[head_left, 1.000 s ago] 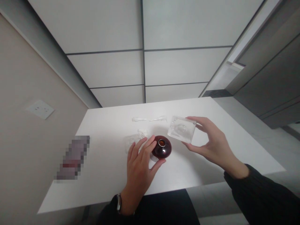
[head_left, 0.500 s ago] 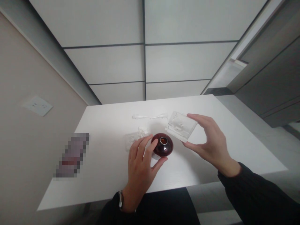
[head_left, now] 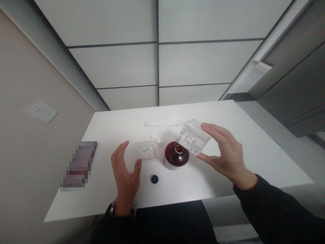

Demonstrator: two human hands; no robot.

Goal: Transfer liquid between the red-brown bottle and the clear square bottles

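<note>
My right hand grips a clear square glass-like container by its edges, thumb below and fingers above. It is tilted in the air, close above the right side of a dark red round bottle. That bottle stands on the table with its small round mouth uncovered and a paler lower part. Over the table to the left, my left hand is open and holds nothing. By its thumb lies a second clear square container. A small black round cap rests in front of the bottle.
Thin clear pieces with wider ends lie in a row behind the bottle on the white table. A blurred-out flat object is at the left edge. Pale panelled doors rise behind the table.
My left hand has let go of the dark red bottle and moved left, uncovering the black cap. The clear container in my right hand has tilted and shifted slightly toward the bottle.
</note>
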